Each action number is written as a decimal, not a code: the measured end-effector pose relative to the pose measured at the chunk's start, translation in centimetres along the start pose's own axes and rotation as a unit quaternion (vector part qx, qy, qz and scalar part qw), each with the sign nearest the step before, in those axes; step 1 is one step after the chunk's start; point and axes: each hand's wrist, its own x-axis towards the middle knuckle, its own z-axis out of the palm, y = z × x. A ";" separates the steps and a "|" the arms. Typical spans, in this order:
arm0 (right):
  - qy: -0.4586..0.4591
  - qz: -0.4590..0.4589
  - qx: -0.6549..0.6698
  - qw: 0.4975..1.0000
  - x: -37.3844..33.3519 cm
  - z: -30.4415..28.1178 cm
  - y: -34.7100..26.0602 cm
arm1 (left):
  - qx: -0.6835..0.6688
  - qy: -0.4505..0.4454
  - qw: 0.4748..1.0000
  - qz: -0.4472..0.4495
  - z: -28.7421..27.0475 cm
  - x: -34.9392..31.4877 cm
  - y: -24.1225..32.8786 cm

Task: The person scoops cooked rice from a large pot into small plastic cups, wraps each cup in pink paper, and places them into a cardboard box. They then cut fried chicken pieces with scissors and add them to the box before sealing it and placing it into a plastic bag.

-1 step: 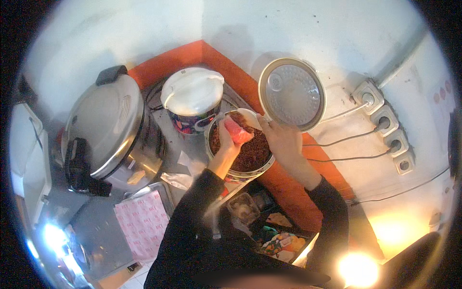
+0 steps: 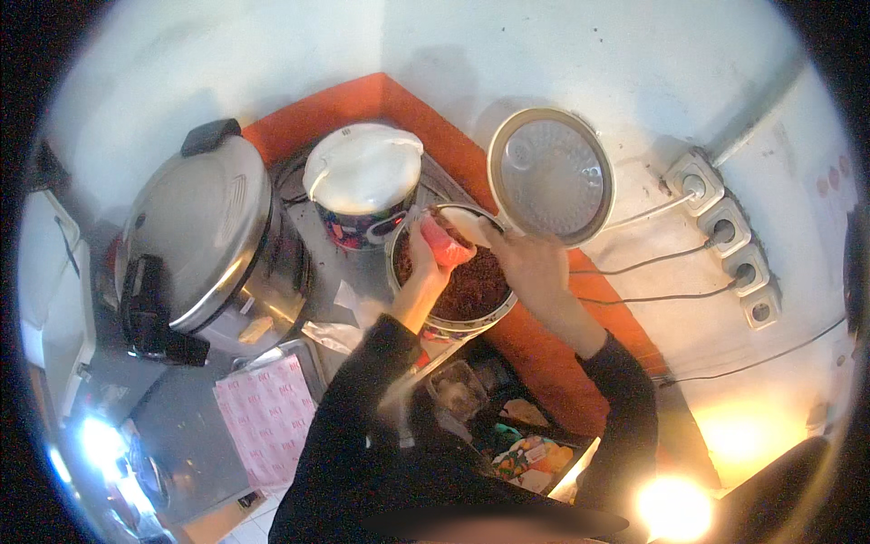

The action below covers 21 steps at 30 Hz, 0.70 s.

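Observation:
My left hand (image 2: 426,270) is closed around a small pinkish-red packet (image 2: 442,246), held over an open rice cooker (image 2: 456,325). Dark brown, crumbly food (image 2: 476,283) fills the cooker, and some of it shows at the packet's upper mouth. In my right hand (image 2: 535,272) is a pale rice paddle (image 2: 464,220), its blade at the packet's mouth. My right fingers are partly blurred where they grip the handle. The cooker's raised lid (image 2: 553,177) stands open behind my right hand.
A large steel pot (image 2: 195,236) with black handles is at left. Beside the cooker stands a second cooker with a white lid (image 2: 362,168). Pink printed paper sheets (image 2: 265,419) lie on the counter. Wall sockets (image 2: 725,231) with cords are at right; packets (image 2: 535,455) sit below.
The packet has tilted slightly in my left hand, and brown food now shows at its mouth. The paddle blade has shifted a little up and left. My right hand stays near the lid.

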 end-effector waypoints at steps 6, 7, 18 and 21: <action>-0.035 0.140 0.181 0.973 0.2 -2.1 1.0 | -0.028 -0.064 0.997 -0.030 -0.9 -2.8 5.0; -0.076 0.147 0.172 0.971 0.2 -1.9 1.5 | -0.046 -0.093 0.994 -0.032 -2.4 -2.9 6.3; -0.270 0.068 0.236 0.931 -1.1 10.3 4.6 | 0.017 0.045 0.999 -0.023 -8.1 -13.1 10.9; -0.252 0.043 0.361 0.897 -0.8 12.6 3.7 | 0.007 -0.034 0.997 -0.063 -12.3 -12.6 10.7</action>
